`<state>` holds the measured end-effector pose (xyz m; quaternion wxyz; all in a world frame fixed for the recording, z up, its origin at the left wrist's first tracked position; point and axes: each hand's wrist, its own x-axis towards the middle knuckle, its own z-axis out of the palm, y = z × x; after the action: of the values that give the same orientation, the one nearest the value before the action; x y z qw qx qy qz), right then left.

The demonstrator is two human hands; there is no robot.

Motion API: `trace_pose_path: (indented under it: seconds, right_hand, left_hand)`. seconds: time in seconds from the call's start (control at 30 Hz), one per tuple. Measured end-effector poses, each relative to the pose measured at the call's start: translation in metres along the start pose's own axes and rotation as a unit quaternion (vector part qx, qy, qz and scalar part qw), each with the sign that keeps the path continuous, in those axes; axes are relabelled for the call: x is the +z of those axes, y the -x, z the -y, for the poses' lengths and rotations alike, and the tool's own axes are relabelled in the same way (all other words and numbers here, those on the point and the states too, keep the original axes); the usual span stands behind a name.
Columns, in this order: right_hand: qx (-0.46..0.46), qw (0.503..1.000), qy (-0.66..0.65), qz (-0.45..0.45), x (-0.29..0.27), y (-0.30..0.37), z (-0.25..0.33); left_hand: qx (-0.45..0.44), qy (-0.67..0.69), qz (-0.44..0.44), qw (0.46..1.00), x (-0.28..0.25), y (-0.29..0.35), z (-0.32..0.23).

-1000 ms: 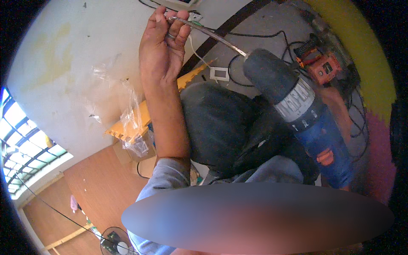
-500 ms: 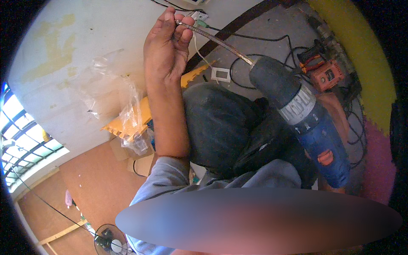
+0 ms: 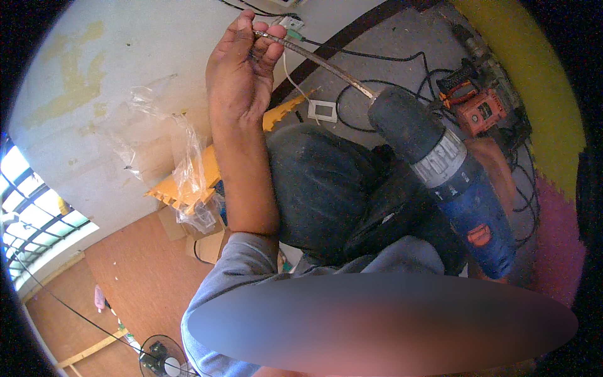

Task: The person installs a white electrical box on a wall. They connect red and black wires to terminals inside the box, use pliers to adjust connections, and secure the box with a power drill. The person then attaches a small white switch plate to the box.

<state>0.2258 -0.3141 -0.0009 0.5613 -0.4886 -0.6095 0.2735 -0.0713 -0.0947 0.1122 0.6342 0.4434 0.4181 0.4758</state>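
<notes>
My left hand is raised at the wall, its thumb and fingers closed around the tip of a long, thin drill bit. The bit runs down to the black chuck of a cordless drill, which has a blue body, a silver ring and an orange patch. Behind the drill, my right hand shows only in part; it grips the drill, with most of its fingers hidden. Dark cloth over my legs lies between the two arms.
An orange-red power tool lies on the grey floor among black cables. Near it are a white switch frame and yellow and pink foam mats. Clear plastic wrap, cardboard and a fan are at the left.
My left hand and forearm have shifted slightly left, and the view has drifted a little. Both hands keep their hold on the bit and the drill.
</notes>
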Motion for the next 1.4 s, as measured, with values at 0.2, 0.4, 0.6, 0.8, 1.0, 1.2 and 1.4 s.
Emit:
trace_pose_path:
  seconds: [0.2,0.4,0.6,0.8,1.0,1.2,1.4]
  right_hand:
    - [-0.098,0.992,0.08,-0.008,-0.003,-0.019,0.006]
    - [-0.158,0.973,0.166,0.005,-0.002,-0.024,0.015]
    - [-0.119,0.988,0.095,-0.031,0.007,-0.018,0.016]
    - [-0.12,0.989,0.083,-0.006,0.004,-0.017,0.014]
    - [-0.123,0.988,0.091,-0.007,0.006,-0.017,0.013]
    - [-0.099,0.993,0.054,0.024,0.002,-0.014,0.006]
    - [-0.114,0.989,0.092,0.034,-0.001,-0.02,0.011]
  left_hand:
    - [0.044,-0.107,-0.041,0.992,0.012,0.002,0.0]
    - [0.054,-0.247,-0.023,0.967,0.029,0.012,0.001]
    - [0.048,-0.115,-0.075,0.989,0.023,0.007,-0.001]
    - [0.014,-0.069,-0.053,0.996,0.013,0.006,-0.004]
    - [0.026,-0.077,-0.07,0.994,0.015,0.009,-0.005]
    - [0.039,-0.067,-0.073,0.994,0.019,0.01,-0.003]
    - [0.091,-0.134,-0.064,0.985,0.019,0.008,0.0]
